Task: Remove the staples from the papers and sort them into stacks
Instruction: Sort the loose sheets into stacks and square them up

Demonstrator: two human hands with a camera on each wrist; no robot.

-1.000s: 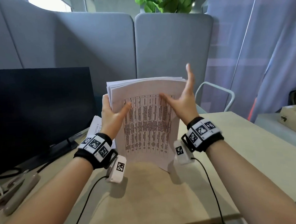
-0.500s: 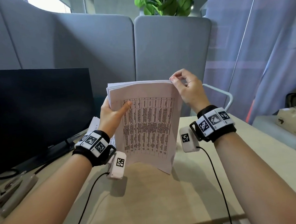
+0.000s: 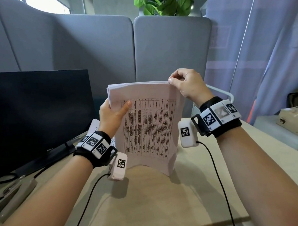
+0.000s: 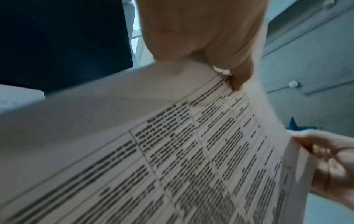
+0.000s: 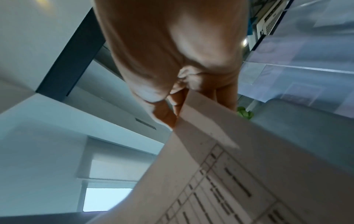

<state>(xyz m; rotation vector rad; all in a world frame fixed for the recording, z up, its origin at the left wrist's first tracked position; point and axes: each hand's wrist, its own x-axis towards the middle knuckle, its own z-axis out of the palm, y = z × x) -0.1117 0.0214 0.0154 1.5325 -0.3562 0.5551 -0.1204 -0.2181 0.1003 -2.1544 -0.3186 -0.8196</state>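
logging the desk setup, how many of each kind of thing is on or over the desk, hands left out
paper bundles: 2 (held, lying by the monitor)
monitor: 1
stapler: 1
total: 4

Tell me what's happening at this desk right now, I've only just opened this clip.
A person sits at a light wooden desk holding a thick bundle of printed papers upright, its bottom edge on the desk. The left hand grips the bundle's left edge, thumb across the printed table. The right hand pinches the top right corner. A dark monitor stands to the left, with more printed sheets lying behind the left wrist. No staple is plainly visible, and nothing has been separated from this bundle yet.
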